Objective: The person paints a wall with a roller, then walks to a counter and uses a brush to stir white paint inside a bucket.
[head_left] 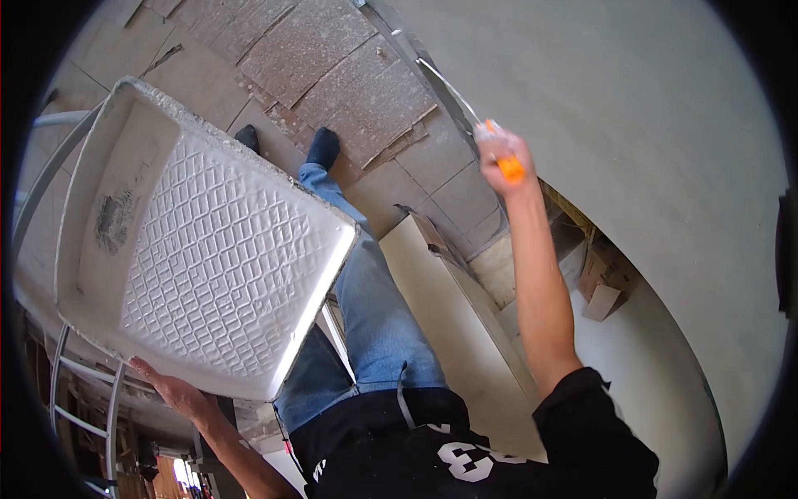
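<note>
Floor [432, 170]: pale square tiles, dark joints, dusty.
On it:
- Brown sheets [357, 96], several, flat, side by side with seams showing; heavily spattered white; edge nearest bare tiles ragged, torn.
- Narrow dark scrap [162, 60], lying on tiles, apart from sheets; material unclear.
- Cardboard box [605, 279], flap open, on pale surface [619, 349]; whether same floor, cannot be told.

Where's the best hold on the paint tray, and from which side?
Perhaps grip the paint tray by the rim at the left hand, coming from outside: that raised edge looks graspable, while the ribbed slope inside is coated white.
</note>
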